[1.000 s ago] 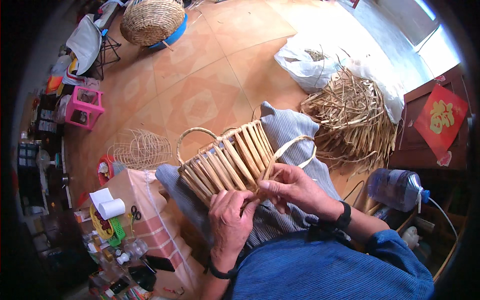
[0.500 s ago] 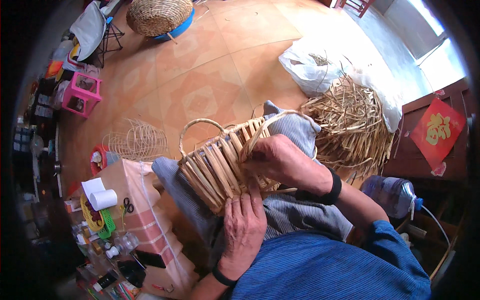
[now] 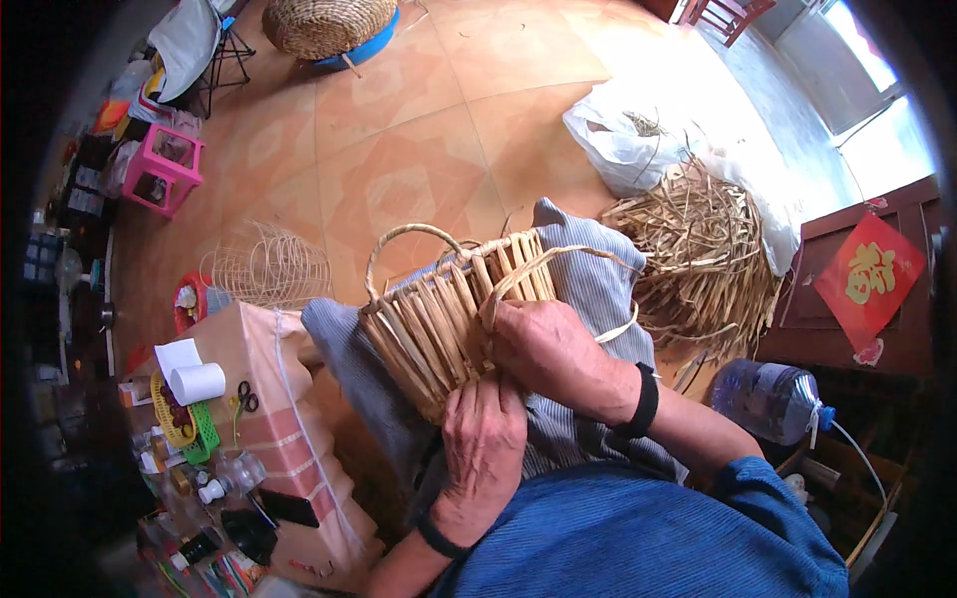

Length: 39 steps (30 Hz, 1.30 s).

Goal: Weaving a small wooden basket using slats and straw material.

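A half-woven straw basket (image 3: 424,334) of pale upright strips lies tilted across my lap, a twisted loop handle (image 3: 417,229) on its far side. My left hand (image 3: 482,434) is closed on its near edge, fingertips pressed together against the weave. Beside it, my right hand (image 3: 558,357) is closed in a pinch on a long straw strand (image 3: 533,264), which arcs out to the right above the basket. Both hands nearly touch; their fingertips are partly hidden by the knuckles. Striped grey cloth (image 3: 588,264) lies under the basket.
A heap of dry straw (image 3: 698,259) and a white plastic bag (image 3: 618,140) lie on the floor at right, near a large water bottle (image 3: 773,399). At left stands a cloth-covered table (image 3: 269,374) with scissors (image 3: 247,397) and a paper roll (image 3: 197,383). A pink stool (image 3: 164,169) is farther off.
My right hand has come down and closer to my left hand, drawing the straw strand lower. The basket stays on my lap; the view has shifted slightly.
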Each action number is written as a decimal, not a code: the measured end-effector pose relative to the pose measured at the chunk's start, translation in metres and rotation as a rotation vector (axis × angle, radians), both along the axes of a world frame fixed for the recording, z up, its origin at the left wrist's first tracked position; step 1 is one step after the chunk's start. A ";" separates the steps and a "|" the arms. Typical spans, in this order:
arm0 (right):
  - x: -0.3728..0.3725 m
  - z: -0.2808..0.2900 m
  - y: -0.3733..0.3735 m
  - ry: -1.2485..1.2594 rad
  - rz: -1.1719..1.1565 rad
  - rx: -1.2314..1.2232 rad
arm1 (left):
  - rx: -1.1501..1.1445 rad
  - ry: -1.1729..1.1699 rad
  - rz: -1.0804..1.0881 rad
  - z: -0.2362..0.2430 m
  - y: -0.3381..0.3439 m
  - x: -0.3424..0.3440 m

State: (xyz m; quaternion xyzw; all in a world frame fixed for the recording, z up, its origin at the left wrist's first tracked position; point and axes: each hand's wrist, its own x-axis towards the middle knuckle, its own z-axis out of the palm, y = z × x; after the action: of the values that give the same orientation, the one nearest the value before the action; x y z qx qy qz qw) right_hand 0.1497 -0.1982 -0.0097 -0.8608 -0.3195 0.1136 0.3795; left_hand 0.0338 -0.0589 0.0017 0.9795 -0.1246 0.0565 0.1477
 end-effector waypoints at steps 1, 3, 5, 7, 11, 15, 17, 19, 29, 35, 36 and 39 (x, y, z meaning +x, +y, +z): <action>0.002 -0.003 -0.003 0.002 0.036 0.034 | -0.043 0.025 0.019 -0.001 0.001 -0.001; 0.006 -0.013 -0.014 0.004 0.108 0.100 | -0.131 0.075 0.057 -0.002 0.002 -0.001; 0.000 -0.009 -0.023 0.078 0.074 0.204 | -0.127 0.091 0.083 -0.001 0.001 -0.002; -0.008 -0.008 -0.028 0.180 0.027 0.302 | -0.135 0.102 0.098 -0.002 0.000 -0.002; -0.019 -0.007 -0.036 0.432 -0.121 0.355 | -0.186 0.116 0.117 -0.002 0.000 -0.001; -0.027 -0.032 -0.052 0.871 -0.289 0.765 | -0.255 0.160 0.098 0.003 0.003 0.001; -0.028 -0.043 -0.062 1.085 -0.302 0.970 | -0.199 0.175 0.091 0.005 0.001 0.002; -0.030 -0.048 -0.064 1.152 -0.301 1.026 | -0.124 0.156 0.096 0.005 -0.002 0.001; -0.014 -0.018 -0.052 1.102 -0.002 0.960 | -0.181 0.027 0.087 -0.007 0.008 -0.005; -0.043 -0.010 -0.042 0.981 0.157 0.842 | -0.326 -0.096 0.117 -0.024 0.045 -0.031; -0.046 -0.012 -0.046 0.925 0.176 0.804 | -0.307 -0.071 0.124 -0.029 0.045 -0.034; -0.046 -0.022 -0.062 1.215 0.103 0.872 | -0.290 -0.024 0.127 -0.036 0.040 -0.031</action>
State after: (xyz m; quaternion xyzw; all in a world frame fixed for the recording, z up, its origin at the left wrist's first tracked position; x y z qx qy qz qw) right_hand 0.1034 -0.2605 -0.0322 -0.4022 -0.1098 0.4496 0.7900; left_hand 0.0023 -0.0185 -0.0346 0.9531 -0.0546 0.0950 0.2821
